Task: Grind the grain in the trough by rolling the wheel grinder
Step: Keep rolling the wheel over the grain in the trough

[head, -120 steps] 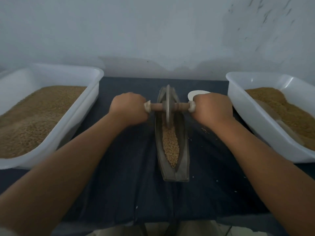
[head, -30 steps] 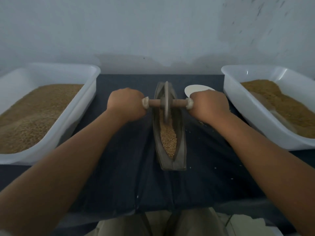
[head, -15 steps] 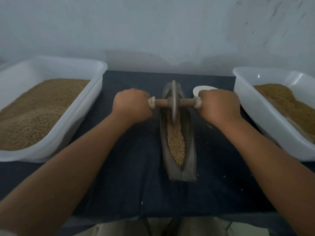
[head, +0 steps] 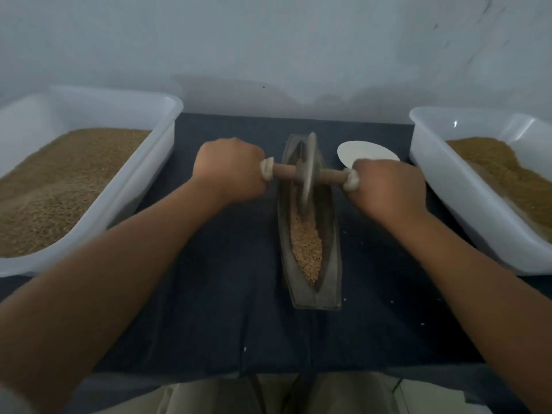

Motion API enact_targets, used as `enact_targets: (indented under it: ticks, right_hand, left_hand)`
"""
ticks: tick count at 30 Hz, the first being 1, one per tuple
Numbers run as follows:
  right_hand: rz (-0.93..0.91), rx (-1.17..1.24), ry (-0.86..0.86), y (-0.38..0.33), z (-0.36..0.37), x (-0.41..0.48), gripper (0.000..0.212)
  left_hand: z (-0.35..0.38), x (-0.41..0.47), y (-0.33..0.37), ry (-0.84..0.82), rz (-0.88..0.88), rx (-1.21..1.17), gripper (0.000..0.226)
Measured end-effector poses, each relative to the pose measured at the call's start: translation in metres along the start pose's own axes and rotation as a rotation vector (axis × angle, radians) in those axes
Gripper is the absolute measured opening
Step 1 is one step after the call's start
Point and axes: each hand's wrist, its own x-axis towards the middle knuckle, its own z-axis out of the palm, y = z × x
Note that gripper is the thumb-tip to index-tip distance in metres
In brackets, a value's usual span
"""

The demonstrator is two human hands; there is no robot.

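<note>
A narrow boat-shaped trough (head: 331, 264) lies lengthwise on the dark cloth in the middle of the view. Tan grain (head: 307, 249) fills its near half. The wheel grinder (head: 307, 171), a thin metal disc on a wooden axle, stands upright in the trough's far half. My left hand (head: 228, 171) is closed around the axle's left handle. My right hand (head: 388, 189) is closed around the right handle. White wrapping shows at both handle ends. The disc's lower edge is in the grain.
A white tub of grain (head: 143, 186) stands at the left, and a second white tub (head: 466, 204) with darker grain at the right. A small white dish (head: 361, 150) lies behind my right hand. The dark cloth (head: 209, 309) carries a few stray specks. A wall rises behind.
The wheel has stayed in the trough's far half with small back-and-forth shifts. Both hands keep the same grip. The view has shifted slightly.
</note>
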Motion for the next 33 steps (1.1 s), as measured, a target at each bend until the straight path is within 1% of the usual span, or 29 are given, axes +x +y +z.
enact_targets:
  ticks: [1,3,6,7,9,11,12,13,14,17,20,22,24,26,28,30,31,33]
  right_hand:
    - [0.000,0.020,-0.002,-0.002,-0.001,0.016,0.042]
    - [-0.007,0.034,-0.052,-0.005,-0.007,0.033,0.043]
    - [-0.012,0.015,-0.076,-0.001,-0.008,0.010,0.045]
    - [-0.019,0.007,-0.082,0.001,-0.009,-0.007,0.046]
    - [-0.051,0.012,-0.050,0.005,-0.015,-0.043,0.044]
    - [-0.081,0.064,-0.012,0.007,-0.024,-0.067,0.042]
    - [-0.085,0.073,-0.002,0.009,-0.025,-0.071,0.043]
    - [-0.084,0.056,0.006,0.010,-0.023,-0.070,0.043]
    - [-0.075,0.023,0.008,0.009,-0.018,-0.064,0.043]
    - [0.017,-0.013,-0.038,0.004,0.001,-0.025,0.045]
    - [0.085,-0.001,-0.041,-0.001,0.012,0.010,0.043]
    - [0.064,0.003,-0.022,-0.003,0.005,0.017,0.042]
    - [0.016,0.014,-0.010,-0.003,-0.007,0.007,0.041]
    - [-0.059,-0.003,-0.006,-0.001,-0.021,-0.016,0.045]
    - [-0.133,-0.020,0.031,0.000,-0.034,-0.041,0.046]
    - [-0.160,-0.005,0.062,0.000,-0.040,-0.059,0.043]
    - [-0.149,-0.003,0.077,0.002,-0.038,-0.063,0.042]
    - [-0.108,-0.026,0.079,0.004,-0.027,-0.056,0.044]
  left_hand:
    - [0.001,0.011,-0.002,-0.016,-0.030,-0.027,0.038]
    - [0.003,0.017,0.000,0.003,-0.058,-0.037,0.042]
    - [0.000,-0.010,0.004,0.040,-0.032,0.003,0.035]
    - [0.000,-0.025,0.005,0.067,0.000,0.016,0.036]
    - [-0.004,-0.058,0.007,0.182,0.087,0.016,0.041]
    - [-0.012,-0.084,0.009,0.294,0.136,-0.051,0.039]
    - [-0.012,-0.088,0.009,0.316,0.148,-0.081,0.037]
    - [-0.011,-0.086,0.009,0.303,0.144,-0.087,0.037]
    - [-0.009,-0.079,0.009,0.255,0.128,-0.061,0.038]
    - [-0.001,-0.031,0.006,0.116,0.059,0.039,0.041]
    - [-0.004,0.012,0.002,0.064,0.016,0.040,0.041]
    - [-0.006,0.017,0.002,0.035,-0.001,-0.002,0.043]
    - [-0.002,-0.002,0.004,0.014,-0.025,-0.030,0.039]
    - [0.005,-0.040,0.007,0.082,-0.026,-0.047,0.043]
    - [0.007,-0.076,0.010,0.213,0.026,-0.080,0.047]
    - [0.004,-0.095,0.008,0.302,0.093,-0.092,0.041]
    - [0.003,-0.096,0.007,0.305,0.115,-0.079,0.038]
    - [0.004,-0.082,0.006,0.247,0.100,-0.043,0.045]
